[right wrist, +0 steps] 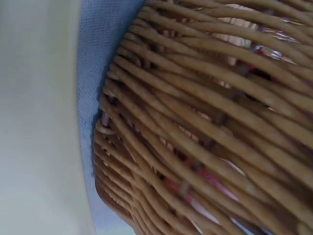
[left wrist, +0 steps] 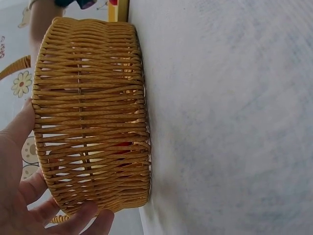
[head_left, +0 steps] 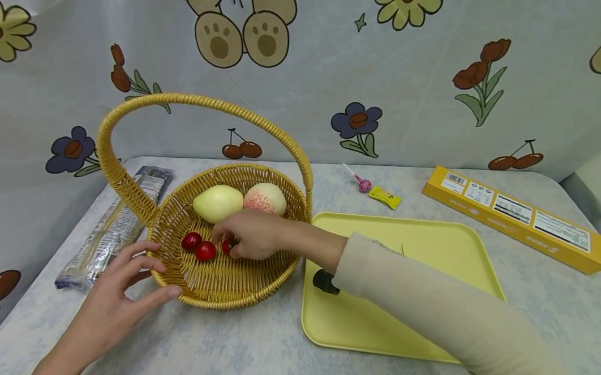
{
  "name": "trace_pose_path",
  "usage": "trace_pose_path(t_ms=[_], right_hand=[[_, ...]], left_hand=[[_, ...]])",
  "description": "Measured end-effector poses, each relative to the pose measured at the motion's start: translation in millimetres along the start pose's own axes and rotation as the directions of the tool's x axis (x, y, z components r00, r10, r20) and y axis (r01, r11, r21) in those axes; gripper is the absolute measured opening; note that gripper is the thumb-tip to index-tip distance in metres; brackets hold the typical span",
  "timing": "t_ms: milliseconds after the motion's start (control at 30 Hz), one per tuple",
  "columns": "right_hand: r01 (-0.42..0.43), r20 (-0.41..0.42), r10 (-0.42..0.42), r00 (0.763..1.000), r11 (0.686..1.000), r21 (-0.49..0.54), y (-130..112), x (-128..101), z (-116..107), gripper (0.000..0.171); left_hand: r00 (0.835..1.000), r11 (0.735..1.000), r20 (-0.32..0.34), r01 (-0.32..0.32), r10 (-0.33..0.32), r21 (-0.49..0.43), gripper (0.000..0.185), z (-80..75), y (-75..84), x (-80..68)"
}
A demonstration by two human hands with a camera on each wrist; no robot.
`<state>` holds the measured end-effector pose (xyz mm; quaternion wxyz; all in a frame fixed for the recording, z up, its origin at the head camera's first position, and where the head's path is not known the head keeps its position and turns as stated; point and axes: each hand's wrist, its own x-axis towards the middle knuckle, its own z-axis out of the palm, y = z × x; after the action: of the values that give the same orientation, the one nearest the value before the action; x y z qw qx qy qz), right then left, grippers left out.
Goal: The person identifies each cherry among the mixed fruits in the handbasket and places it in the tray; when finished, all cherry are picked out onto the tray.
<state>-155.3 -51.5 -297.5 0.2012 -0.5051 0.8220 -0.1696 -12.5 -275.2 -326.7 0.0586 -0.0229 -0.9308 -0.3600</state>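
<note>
Wicker basket [head_left: 213,288]: woven, yellow-brown, with a tall arched handle [head_left: 193,101]; set on the cloth-covered table [head_left: 251,355], just left of the yellow tray [head_left: 430,245]. Its outer wall is seen close in both wrist views.

Left hand [head_left: 116,291]: laid against the near-left rim of the basket, fingers spread and nearly straight, thumb and fingertips touching the weave; nothing is enclosed by it. In the left wrist view the same fingers [left wrist: 29,191] are shown resting on the outer wall.

Right hand [head_left: 249,234]: reached over the right rim into the basket, fingers curled down around a small red fruit [head_left: 227,246], which is largely hidden beneath them; it appears to be pinched, though the contact itself is covered. The forearm is clad in a beige sleeve [head_left: 427,307].

Contents of the basket: two further small red fruits [head_left: 199,246] lying loose on the bottom, just left of the right hand; a pale green fruit [head_left: 218,203] and a pink-and-cream peach [head_left: 265,198] side by side against the far wall.

On the tray: a small black object [head_left: 325,281], partly covered by the sleeve.

Elsewhere on the table: a clear packet [head_left: 112,228] to the left of the basket; a pink lollipop [head_left: 362,182] and a small yellow sweet [head_left: 384,197] behind the tray; a long yellow box [head_left: 515,216] at the far right.
</note>
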Motion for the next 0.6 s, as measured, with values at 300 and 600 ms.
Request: trace_pose_path(t_ms=[300, 600], right_hand=[[0.056, -0.178, -0.039, 0.983, 0.994, 0.09, -5, -29, -9, 0.024], [0.148, -0.325, -0.089, 0.941, 0.976, 0.16, -3, -64, -8, 0.026]], left_hand=[[1.0, 1.0, 0.004, 0.005, -0.005, 0.005, 0.027, 0.3, -0.1, 0.2], [1.0, 1.0, 0.008, -0.005, 0.005, 0.003, 0.026, -0.6, -1.0, 0.3]])
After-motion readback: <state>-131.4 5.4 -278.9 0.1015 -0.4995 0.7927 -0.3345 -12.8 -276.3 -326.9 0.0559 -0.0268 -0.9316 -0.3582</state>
